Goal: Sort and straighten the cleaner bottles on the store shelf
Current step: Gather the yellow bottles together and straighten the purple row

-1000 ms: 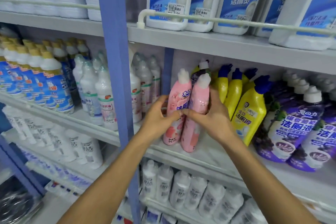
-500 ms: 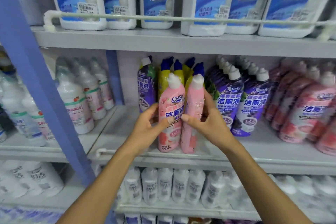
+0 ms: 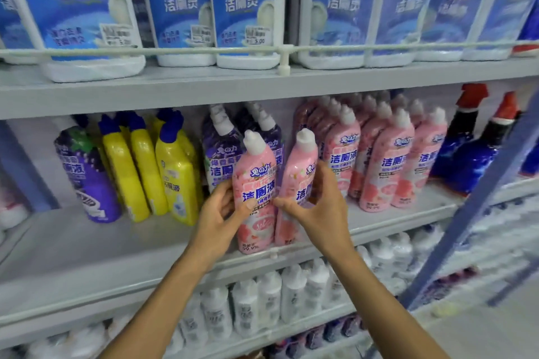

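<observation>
Two pink cleaner bottles with white caps are held upright side by side in front of the middle shelf. My left hand grips the left pink bottle from its left side. My right hand wraps the right pink bottle from the right. Both bottles hang in front of the purple bottles. A group of matching pink bottles stands on the shelf just to the right. Whether the held bottles' bases touch the shelf edge I cannot tell.
Yellow bottles with blue caps and one purple bottle stand at the left. Dark blue spray bottles with red tops stand at the far right beside a blue upright post. Large blue-labelled jugs fill the shelf above, white bottles the one below.
Both hands have carried the two pink bottles rightwards along the shelf, from in front of the yellow bottles to in front of the purple ones, near the pink group. The view has followed to the right.
</observation>
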Action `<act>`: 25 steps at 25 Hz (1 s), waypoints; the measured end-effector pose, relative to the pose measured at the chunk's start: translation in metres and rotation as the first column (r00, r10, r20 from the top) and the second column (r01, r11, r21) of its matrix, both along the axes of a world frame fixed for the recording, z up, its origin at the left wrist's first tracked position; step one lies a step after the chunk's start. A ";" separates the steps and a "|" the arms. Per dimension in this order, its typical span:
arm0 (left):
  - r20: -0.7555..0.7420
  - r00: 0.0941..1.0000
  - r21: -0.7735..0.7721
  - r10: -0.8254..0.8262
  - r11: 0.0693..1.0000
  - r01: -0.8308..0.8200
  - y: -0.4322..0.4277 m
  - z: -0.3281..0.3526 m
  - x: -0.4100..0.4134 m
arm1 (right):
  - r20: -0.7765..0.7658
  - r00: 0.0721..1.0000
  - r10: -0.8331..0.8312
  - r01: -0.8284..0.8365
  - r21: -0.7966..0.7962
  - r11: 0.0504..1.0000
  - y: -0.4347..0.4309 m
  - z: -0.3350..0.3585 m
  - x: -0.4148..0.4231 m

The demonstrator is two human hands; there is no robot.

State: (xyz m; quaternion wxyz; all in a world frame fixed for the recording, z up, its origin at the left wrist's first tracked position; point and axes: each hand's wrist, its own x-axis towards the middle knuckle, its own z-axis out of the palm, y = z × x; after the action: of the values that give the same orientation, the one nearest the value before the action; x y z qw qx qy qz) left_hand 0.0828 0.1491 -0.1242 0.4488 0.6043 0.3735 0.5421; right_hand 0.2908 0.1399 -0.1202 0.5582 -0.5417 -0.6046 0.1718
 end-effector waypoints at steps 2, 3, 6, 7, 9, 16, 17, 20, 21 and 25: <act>-0.003 1.000 -0.003 -0.027 1.000 0.027 0.004 0.002 0.027 | 0.054 0.992 -0.113 0.113 -0.008 0.994 0.005 -0.001 0.024; -0.007 0.999 -0.005 -0.040 0.999 0.040 0.005 0.002 0.040 | 0.079 0.981 -0.176 0.178 -0.020 0.984 0.007 0.000 0.035; -0.002 0.998 -0.008 -0.069 0.998 0.069 0.007 0.001 0.071 | 0.158 0.924 -0.348 0.358 -0.037 0.933 0.013 0.003 0.061; 0.000 0.997 -0.013 -0.073 0.997 0.073 0.009 0.001 0.077 | 0.162 0.913 -0.375 0.385 -0.033 0.922 0.016 0.002 0.069; -0.004 0.997 -0.031 -0.077 0.997 0.077 0.012 -0.002 0.082 | 0.141 0.931 -0.336 0.341 -0.012 0.940 0.018 -0.003 0.086; -0.091 0.993 -0.054 -0.073 0.996 0.069 0.017 -0.010 0.082 | 0.128 0.915 -0.383 0.389 -0.023 0.921 0.029 -0.011 0.091; -0.087 0.993 -0.055 -0.079 0.996 0.074 0.018 -0.010 0.083 | 0.153 0.894 -0.422 0.431 -0.031 0.902 0.031 -0.009 0.087; -0.093 0.991 -0.053 -0.095 0.994 0.091 0.018 -0.010 0.089 | 0.183 0.866 -0.466 0.480 -0.040 0.876 0.035 -0.007 0.079; -0.095 0.990 -0.053 -0.103 0.994 0.098 0.018 -0.010 0.092 | 0.184 0.861 -0.474 0.488 -0.039 0.872 0.036 -0.007 0.077; -0.098 0.984 -0.055 -0.146 0.988 0.141 0.015 -0.009 0.107 | 0.120 0.890 -0.439 0.447 -0.045 0.894 0.038 -0.011 0.085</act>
State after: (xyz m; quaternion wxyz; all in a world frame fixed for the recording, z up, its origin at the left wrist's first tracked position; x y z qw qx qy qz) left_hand 0.1894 0.1640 -0.1335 0.4814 0.6456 0.3643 0.4676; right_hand 0.3759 0.1775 -0.1315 0.5298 -0.6931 -0.4877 0.0323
